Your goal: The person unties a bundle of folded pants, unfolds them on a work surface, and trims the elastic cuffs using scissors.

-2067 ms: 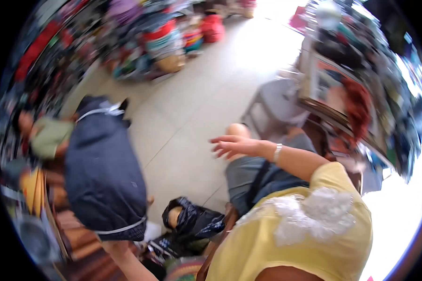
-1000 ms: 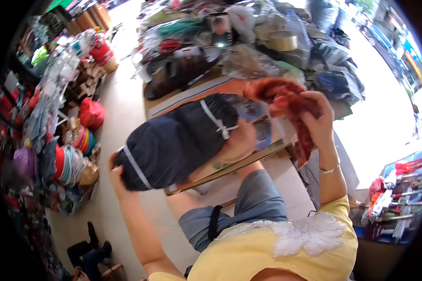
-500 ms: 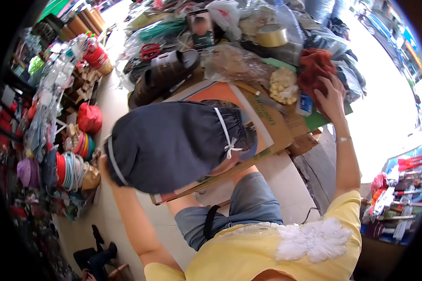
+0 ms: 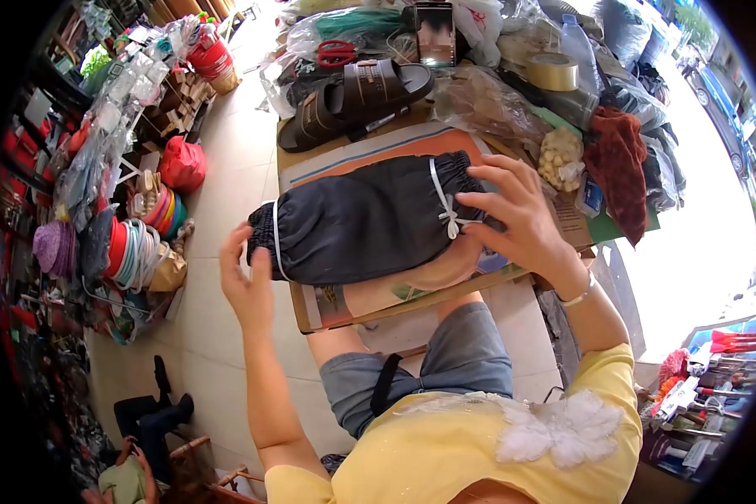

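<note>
A dark navy, tube-shaped fabric sleeve with gathered ends and white bands (image 4: 353, 223) stretches between the hands, above a colourfully printed flat sheet (image 4: 344, 309). The left hand (image 4: 246, 281) has thumb and fingers parted at one gathered end, and the right hand (image 4: 525, 220) spreads wide at the other, beside a small white tied bow (image 4: 451, 222). Good handling means keeping both ends level and the bow unsnagged; how firmly either presses, I cannot tell.

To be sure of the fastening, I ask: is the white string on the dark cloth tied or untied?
Tied: the white string forms a bow, visible beside the right hand.
</note>
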A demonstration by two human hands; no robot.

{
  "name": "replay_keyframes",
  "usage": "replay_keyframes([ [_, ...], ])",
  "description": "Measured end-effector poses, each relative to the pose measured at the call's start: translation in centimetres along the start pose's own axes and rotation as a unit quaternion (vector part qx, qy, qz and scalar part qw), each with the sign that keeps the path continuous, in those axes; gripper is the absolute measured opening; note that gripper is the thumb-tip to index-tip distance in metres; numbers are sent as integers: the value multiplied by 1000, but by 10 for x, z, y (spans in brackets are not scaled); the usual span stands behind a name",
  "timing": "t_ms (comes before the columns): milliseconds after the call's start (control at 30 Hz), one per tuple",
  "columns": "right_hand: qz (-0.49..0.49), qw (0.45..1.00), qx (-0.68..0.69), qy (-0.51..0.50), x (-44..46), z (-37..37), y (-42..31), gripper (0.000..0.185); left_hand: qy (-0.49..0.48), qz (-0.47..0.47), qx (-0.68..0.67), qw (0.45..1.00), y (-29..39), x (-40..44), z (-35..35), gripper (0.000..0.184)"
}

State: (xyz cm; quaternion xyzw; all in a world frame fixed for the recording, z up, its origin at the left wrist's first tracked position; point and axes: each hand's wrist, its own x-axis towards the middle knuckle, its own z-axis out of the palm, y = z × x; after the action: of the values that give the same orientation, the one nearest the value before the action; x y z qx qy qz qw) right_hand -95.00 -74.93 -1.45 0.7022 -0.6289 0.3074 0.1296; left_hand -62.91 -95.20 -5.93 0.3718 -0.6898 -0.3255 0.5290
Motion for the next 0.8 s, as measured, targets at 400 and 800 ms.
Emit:
replay_keyframes([
  [400, -3, 998, 63, 22, 34, 26, -49, 32, -73, 33, 84, 993, -1, -33, -5, 75],
  [800, -58, 985, -124, -109, 26, 71, -56, 60, -176, 184, 203, 945, -25, 8, -34, 65],
])
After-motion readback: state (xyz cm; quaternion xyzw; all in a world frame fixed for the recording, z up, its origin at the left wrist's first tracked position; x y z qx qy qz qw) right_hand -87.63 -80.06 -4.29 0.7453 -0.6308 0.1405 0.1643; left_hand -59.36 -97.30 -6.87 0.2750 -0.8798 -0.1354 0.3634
